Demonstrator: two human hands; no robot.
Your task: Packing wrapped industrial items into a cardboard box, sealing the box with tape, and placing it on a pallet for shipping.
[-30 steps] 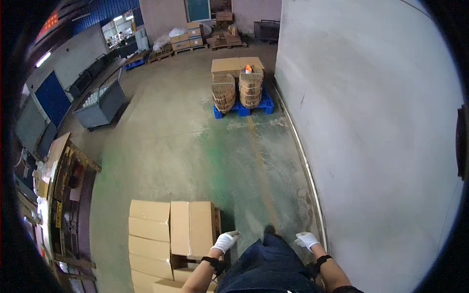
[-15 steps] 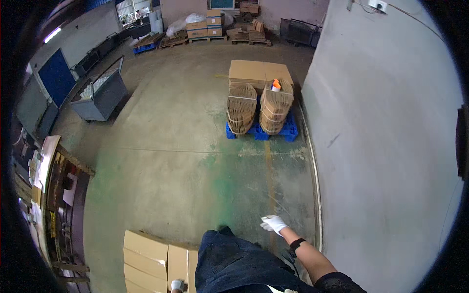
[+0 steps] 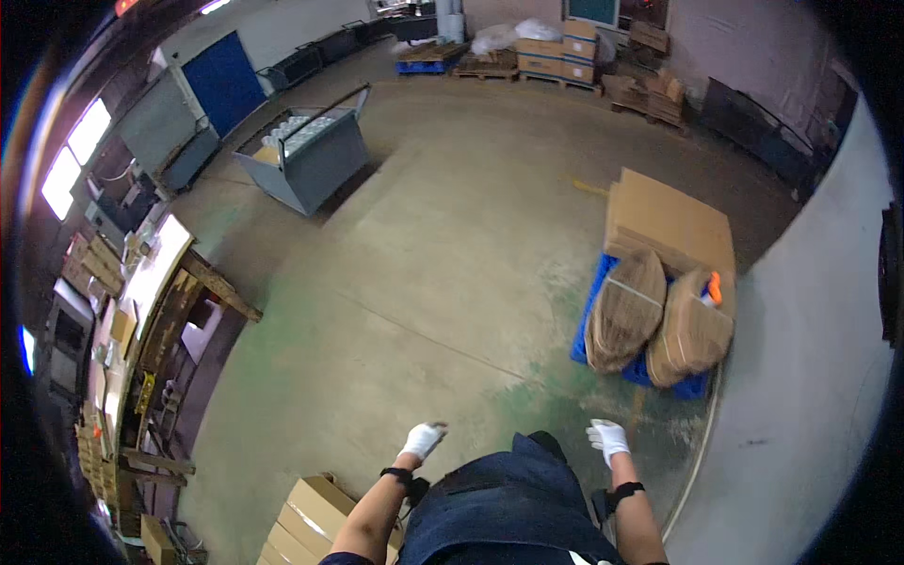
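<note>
1. The left hand (image 3: 425,440), in a white fabric glove, hangs over the floor (image 3: 424,282). Its fingers bend loosely, clamped on nothing, though blur hides whether each one touches its neighbour.
2. The right hand (image 3: 607,437), gloved alike, is near the wall side; its fingers reach inward, slightly apart, with nothing between them.
3. A dark band circles each wrist, and a dark blue cloth garment (image 3: 499,508) bulges between the forearms.
4. Brown cartons (image 3: 325,504) sit at the lower edge, nearest to the left hand but apart from it — smooth, flat-faced cardboard with square edges and a shiny strip of tape.
5. Beyond the right hand, well clear of it, two brown bundles (image 3: 625,313) lie side by side on a blue slatted pallet (image 3: 581,334). They are rounded and tapering, with a finely ridged surface, bound by pale straps.
6. An orange-and-white object (image 3: 713,288) rests on the right-hand bundle. Behind the pair, on the same pallet, is a broad stack of flat cardboard (image 3: 670,212).
7. To the right rises a smooth grey-white wall (image 3: 810,377).
8. On the left stand a rough timber workbench (image 3: 174,240) with a pale, glossy top and a grey, straight-sided cart (image 3: 315,172) — white rounded pieces fill part of it.
</note>
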